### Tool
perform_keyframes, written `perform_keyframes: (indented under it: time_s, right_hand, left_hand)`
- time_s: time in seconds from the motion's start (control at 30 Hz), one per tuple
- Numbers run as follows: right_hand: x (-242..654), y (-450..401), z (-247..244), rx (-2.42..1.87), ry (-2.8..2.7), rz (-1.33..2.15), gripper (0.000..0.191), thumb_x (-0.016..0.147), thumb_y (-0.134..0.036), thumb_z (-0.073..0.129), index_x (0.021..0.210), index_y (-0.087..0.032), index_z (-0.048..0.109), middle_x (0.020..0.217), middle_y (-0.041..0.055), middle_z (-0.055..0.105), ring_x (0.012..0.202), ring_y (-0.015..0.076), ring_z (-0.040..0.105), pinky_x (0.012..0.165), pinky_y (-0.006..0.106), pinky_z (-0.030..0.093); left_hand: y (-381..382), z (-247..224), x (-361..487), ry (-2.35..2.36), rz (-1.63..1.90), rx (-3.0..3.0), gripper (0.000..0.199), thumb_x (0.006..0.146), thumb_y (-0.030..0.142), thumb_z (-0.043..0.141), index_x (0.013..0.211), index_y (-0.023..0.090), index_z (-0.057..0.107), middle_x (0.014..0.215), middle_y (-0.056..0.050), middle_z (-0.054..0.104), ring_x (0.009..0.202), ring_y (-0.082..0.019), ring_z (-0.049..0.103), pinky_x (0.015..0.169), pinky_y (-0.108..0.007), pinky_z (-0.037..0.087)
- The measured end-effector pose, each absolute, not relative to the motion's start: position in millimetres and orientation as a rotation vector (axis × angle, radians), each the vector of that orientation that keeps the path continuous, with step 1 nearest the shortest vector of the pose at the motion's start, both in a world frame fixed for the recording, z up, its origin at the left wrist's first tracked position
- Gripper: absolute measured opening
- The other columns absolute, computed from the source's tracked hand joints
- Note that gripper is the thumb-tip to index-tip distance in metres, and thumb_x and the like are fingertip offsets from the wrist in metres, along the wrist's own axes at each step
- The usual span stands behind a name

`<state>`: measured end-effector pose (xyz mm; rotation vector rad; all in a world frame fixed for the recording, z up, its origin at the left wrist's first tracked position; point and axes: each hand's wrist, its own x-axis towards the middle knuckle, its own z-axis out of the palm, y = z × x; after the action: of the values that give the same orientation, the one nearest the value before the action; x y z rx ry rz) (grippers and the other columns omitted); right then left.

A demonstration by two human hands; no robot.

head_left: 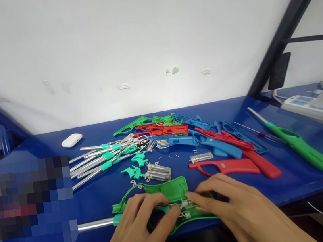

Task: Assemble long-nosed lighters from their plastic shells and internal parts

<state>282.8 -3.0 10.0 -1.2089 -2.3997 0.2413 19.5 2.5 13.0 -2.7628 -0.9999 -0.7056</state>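
Note:
Two green shell halves lie at the table's front edge; the far green half [174,189] shows its hollow inside. The near green half [190,218] holds a metal tube [96,225] pointing left, white wires and small parts. My left hand [142,223] bends over the near half, thumb and fingers closed round the white wires [178,206]. On the right, my right hand [229,203] has its fingers closed over a clear part [192,203] in the same half. My palms hide some of both halves.
Behind lie metal tubes [90,157], teal triggers [134,172], clear tanks [158,172], red shells [231,166] and blue shells [179,139]. A finished-looking green lighter [306,148] and a screwdriver [262,134] lie right. A white case [72,140] sits back left, a power strip [319,109] far right.

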Motion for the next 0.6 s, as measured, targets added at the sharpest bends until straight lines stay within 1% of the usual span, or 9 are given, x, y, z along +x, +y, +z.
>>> perform_keyframes:
  time_s: [0.07, 0.13, 0.2, 0.3, 0.4, 0.47, 0.53, 0.6]
  right_hand:
    - [283.0, -2.6, 8.8, -1.194, -2.405, 0.204, 0.055, 0.1, -0.001, 0.038, 0.133, -0.035, 0.066, 0.115, 0.0016, 0.072, 0.094, 0.017, 0.072, 0.079, 0.03, 0.064]
    - [283.6, -2.4, 7.6, -1.186, -2.409, 0.162, 0.056, 0.098, 0.001, 0.038, 0.134, -0.034, 0.066, 0.116, 0.0015, 0.073, 0.097, 0.0175, 0.072, 0.083, 0.031, 0.064]
    - [284.3, -2.2, 6.8, -1.181, -2.433, 0.128, 0.056, 0.096, 0.002, 0.042, 0.134, -0.031, 0.066, 0.119, 0.0018, 0.074, 0.101, 0.0181, 0.073, 0.09, 0.032, 0.064]
    - [284.6, -2.2, 7.4, -1.195, -2.48, 0.102, 0.054, 0.092, 0.001, 0.051, 0.135, -0.028, 0.066, 0.122, 0.0024, 0.075, 0.105, 0.0189, 0.074, 0.096, 0.031, 0.063]
    - [284.7, -3.6, 8.7, -1.218, -2.486, 0.114, 0.057, 0.09, 0.002, 0.053, 0.135, -0.029, 0.065, 0.123, 0.0008, 0.076, 0.106, 0.0181, 0.075, 0.097, 0.029, 0.062]
    - [285.5, -5.1, 9.2, -1.219, -2.474, 0.123, 0.058, 0.091, 0.0, 0.053, 0.14, -0.03, 0.061, 0.125, 0.0006, 0.074, 0.109, 0.0181, 0.074, 0.098, 0.03, 0.062]
    - [286.9, -6.4, 9.6, -1.19, -2.476, 0.107, 0.057, 0.095, -0.005, 0.052, 0.145, -0.031, 0.056, 0.127, 0.0022, 0.073, 0.11, 0.0187, 0.074, 0.097, 0.031, 0.062]
    - [288.8, -6.9, 10.1, -1.153, -2.493, 0.054, 0.057, 0.096, -0.008, 0.05, 0.149, -0.03, 0.053, 0.128, 0.0047, 0.072, 0.109, 0.0196, 0.074, 0.092, 0.031, 0.062]
  left_hand:
    - [2.2, 8.5, 18.0, -1.019, -0.732, -2.755, 0.075, 0.08, -0.011, 0.036, 0.14, 0.028, 0.059, 0.118, -0.004, 0.07, 0.103, -0.022, 0.061, 0.087, -0.034, 0.06]
    - [2.5, 5.1, 15.8, -1.04, -0.748, -2.757, 0.072, 0.082, -0.01, 0.036, 0.138, 0.027, 0.061, 0.12, -0.005, 0.068, 0.104, -0.022, 0.059, 0.09, -0.036, 0.059]
    - [2.5, 3.2, 13.8, -1.071, -0.684, -2.793, 0.069, 0.085, -0.009, 0.038, 0.139, 0.026, 0.06, 0.124, -0.005, 0.067, 0.109, -0.022, 0.058, 0.095, -0.036, 0.059]
    - [1.0, -0.4, 12.1, -1.07, -0.663, -2.809, 0.073, 0.084, -0.01, 0.039, 0.145, 0.027, 0.056, 0.129, -0.004, 0.067, 0.115, -0.023, 0.056, 0.099, -0.037, 0.058]
    - [-0.2, -6.5, 12.0, -1.065, -0.674, -2.807, 0.078, 0.083, -0.01, 0.039, 0.149, 0.029, 0.053, 0.132, -0.004, 0.066, 0.119, -0.024, 0.055, 0.101, -0.039, 0.057]
    - [0.3, -9.0, 12.8, -1.066, -0.681, -2.802, 0.079, 0.082, -0.009, 0.039, 0.149, 0.029, 0.054, 0.131, -0.004, 0.067, 0.118, -0.024, 0.056, 0.099, -0.038, 0.058]
    - [1.5, -8.0, 14.4, -1.055, -0.715, -2.778, 0.076, 0.082, -0.009, 0.039, 0.145, 0.029, 0.057, 0.128, -0.003, 0.069, 0.115, -0.024, 0.058, 0.096, -0.036, 0.059]
    - [2.8, -3.4, 16.5, -1.025, -0.732, -2.743, 0.072, 0.082, -0.009, 0.039, 0.141, 0.027, 0.06, 0.125, -0.003, 0.071, 0.113, -0.023, 0.059, 0.095, -0.035, 0.058]
